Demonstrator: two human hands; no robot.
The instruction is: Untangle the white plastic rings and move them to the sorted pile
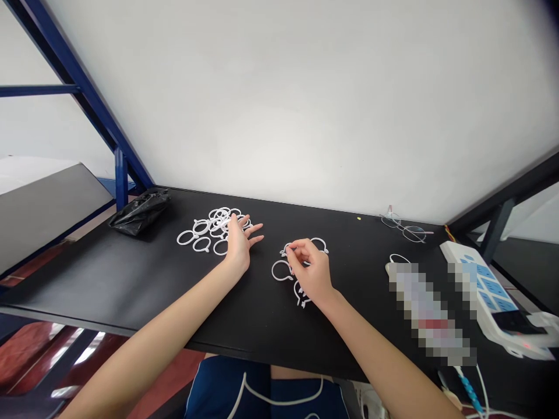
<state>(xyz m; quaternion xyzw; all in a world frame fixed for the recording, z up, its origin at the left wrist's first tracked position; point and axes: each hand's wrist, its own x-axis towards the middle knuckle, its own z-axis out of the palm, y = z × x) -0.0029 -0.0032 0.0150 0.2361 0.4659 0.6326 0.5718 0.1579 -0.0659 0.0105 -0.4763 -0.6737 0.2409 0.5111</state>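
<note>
Black tabletop [131, 279] stretches beneath a white wall [305, 105], with a person's two bare forearms reaching across it from the near edge. The right hand [310, 273] is mostly closed, its thumb and forefinger [292, 247] pinched on a white plastic ring [285, 252] at the top of a small, loose group of similar rings [274, 270]. Those rings lie around and partly under the hand, one of them just below the palm, with small tabs showing on their rims. The left hand [239, 244] is spread wide, fingers splayed and pointing toward the right hand. It rests at the edge of a larger heap of the same rings [218, 224], some overlapping and tangled, others lying singly nearby. Its thumb side overlaps the heap, though whether it has hold of a ring cannot be told from this view.

Farther out, a crumpled black plastic bag [140, 212] sits at the table's back left corner, beside a blue metal frame [82, 99]. To the right lie a pair of thin wire-framed glasses [404, 228] near the wall, a pixelated object [428, 308], and a white power strip [480, 291] with blue panels — its cables trail off the near edge. Below the table, the person's dark blue shorts [227, 390] show white piping.
</note>
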